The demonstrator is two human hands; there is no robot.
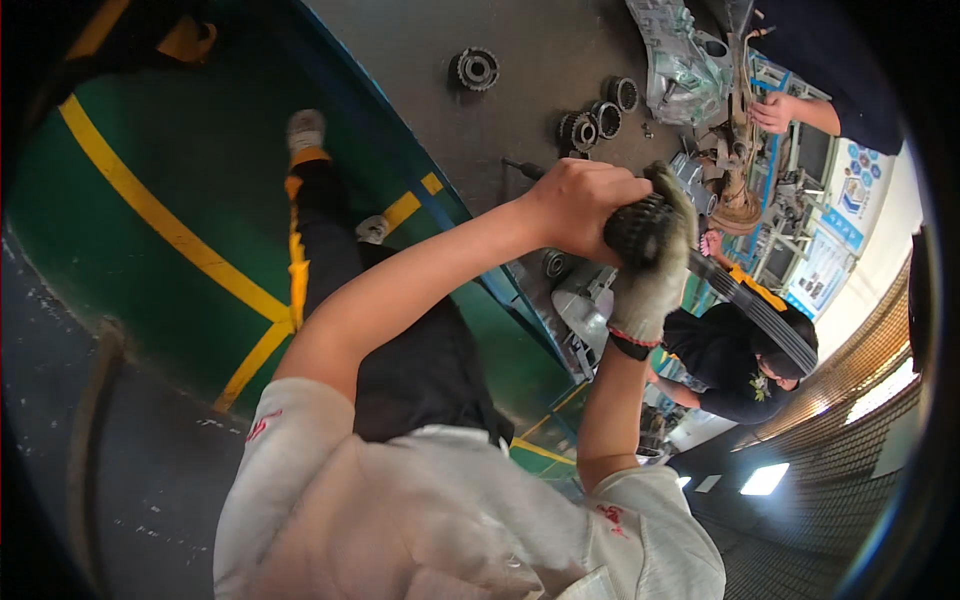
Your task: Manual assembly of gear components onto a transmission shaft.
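Both of my hands are closed around a dark gear shaft held slantwise over the edge of a metal workbench. My left hand (585,205), bare, makes a fist around the shaft beside its toothed gear (640,232). On my right hand (660,265) is a pale, dirty work glove, and it grips the gear from the other side. The ridged, splined part of the gear shaft (755,308) runs out past the glove to the lower right. A thin shaft end (525,168) sticks out beyond my left fist. The fingers partly hide the gear.
On the workbench (415,45) lie a gear (476,69), more gears and rings (606,119), and a silver gearbox housing (685,75). Another metal casing (580,310) sits near the bench edge. A co-worker's hand (775,112) and a person in black (740,375) are nearby.
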